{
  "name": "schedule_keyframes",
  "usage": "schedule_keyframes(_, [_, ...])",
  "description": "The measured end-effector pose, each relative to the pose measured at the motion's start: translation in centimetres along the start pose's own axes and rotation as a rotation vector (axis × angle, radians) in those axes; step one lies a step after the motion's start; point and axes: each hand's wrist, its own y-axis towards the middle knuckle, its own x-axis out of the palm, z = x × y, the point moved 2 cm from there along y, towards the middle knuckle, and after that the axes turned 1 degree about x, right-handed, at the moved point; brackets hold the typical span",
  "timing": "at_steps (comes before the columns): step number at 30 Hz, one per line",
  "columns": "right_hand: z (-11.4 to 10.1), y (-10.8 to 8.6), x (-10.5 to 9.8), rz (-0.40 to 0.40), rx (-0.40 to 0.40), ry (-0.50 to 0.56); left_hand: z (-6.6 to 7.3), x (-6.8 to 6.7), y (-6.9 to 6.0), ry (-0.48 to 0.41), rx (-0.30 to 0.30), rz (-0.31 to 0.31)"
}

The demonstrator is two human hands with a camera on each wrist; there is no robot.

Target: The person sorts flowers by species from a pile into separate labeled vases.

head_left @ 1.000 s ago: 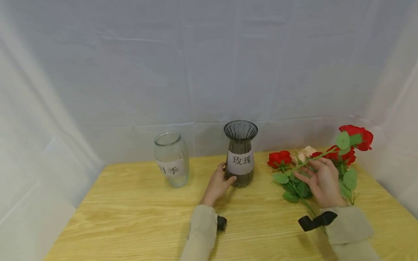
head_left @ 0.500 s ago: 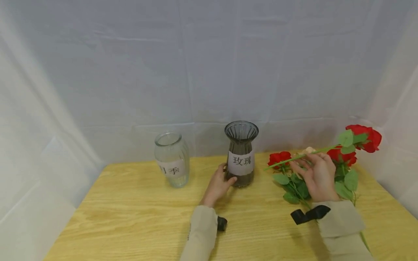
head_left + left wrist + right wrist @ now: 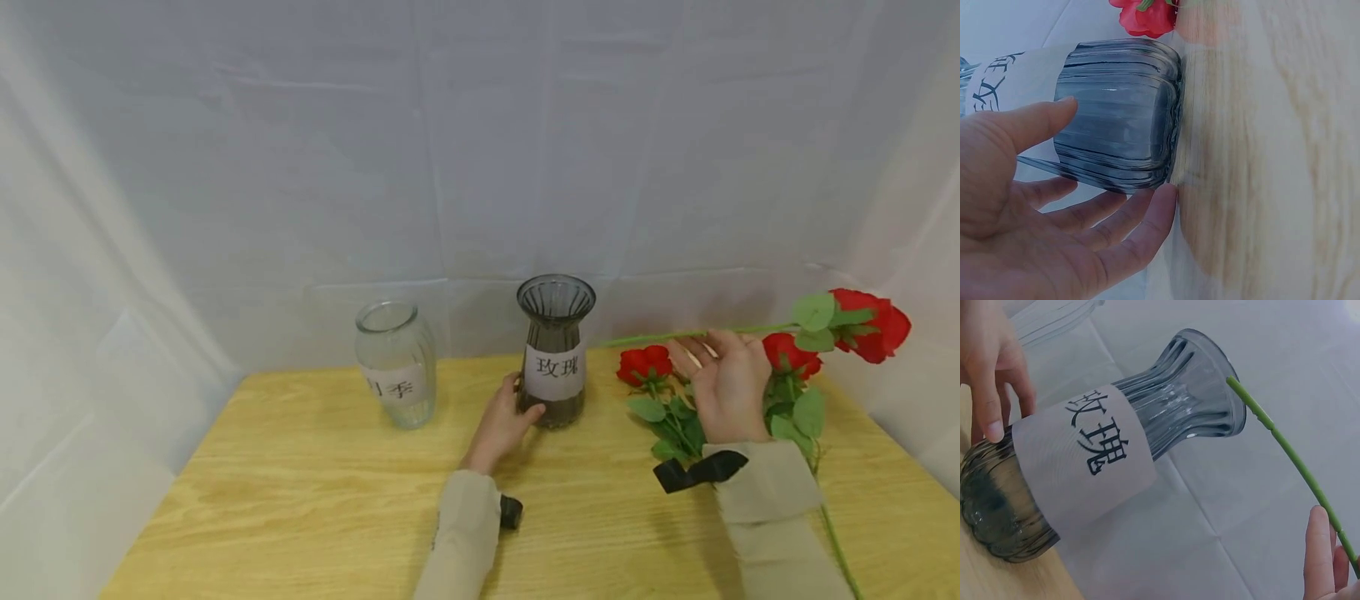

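Observation:
My left hand [image 3: 504, 427] holds the base of a dark glass vase [image 3: 553, 333] with a white paper label. In the left wrist view the thumb lies on one side of the vase [image 3: 1116, 112], the fingers along the other. With my right hand [image 3: 727, 383] I pinch the stem of a red rose [image 3: 877, 325], its bloom pointing right. The stem lies nearly level, its cut end toward the vase. In the right wrist view, the green stem [image 3: 1294, 456] ends at the vase's mouth [image 3: 1229, 394]; whether they touch I cannot tell.
A clear glass vase [image 3: 397, 367] with a label stands left of the dark one. Another red rose [image 3: 645, 365] and more red blooms with leaves lie on the wooden table [image 3: 322, 483], below and beside my right hand. A white cloth [image 3: 480, 167] hangs behind.
The right hand has moved slightly left and away from me, turning the rose from tilted to nearly level. Its bloom has shifted right, the stem's end toward the vase. The left hand stays put.

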Motion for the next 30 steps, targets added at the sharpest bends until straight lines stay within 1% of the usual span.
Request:
schedule_keyframes(4, [0.1,0.1,0.6,0.058,-0.001,0.026,0.0,0.1,0.0,-0.004,-0.002,-0.006])
schedule_keyframes(9, [0.4,0.4,1.4,0.117,0.009,0.028,0.0,0.1,0.0,0.001,0.001,-0.002])
schedule_keyframes(12, [0.5,0.5,1.8,0.136,0.003,0.039,-0.1,0.1,0.0,0.004,0.001,0.004])
schedule_keyframes(16, [0.7,0.8,2.4,0.156,-0.031,0.069,-0.2,0.2,0.1,-0.004,-0.006,0.004])
schedule_keyframes(18, [0.9,1.0,2.7,0.156,-0.046,0.075,-0.3,0.1,0.0,-0.007,-0.003,0.006])
schedule_keyframes(23, [1.4,1.2,3.4,0.136,-0.083,0.04,-0.3,0.1,0.1,-0.008,0.008,0.0])
schedule_keyframes(30, [2.1,1.1,4.4,0.087,-0.162,-0.054,-0.2,0.1,0.1,-0.011,0.007,-0.005])
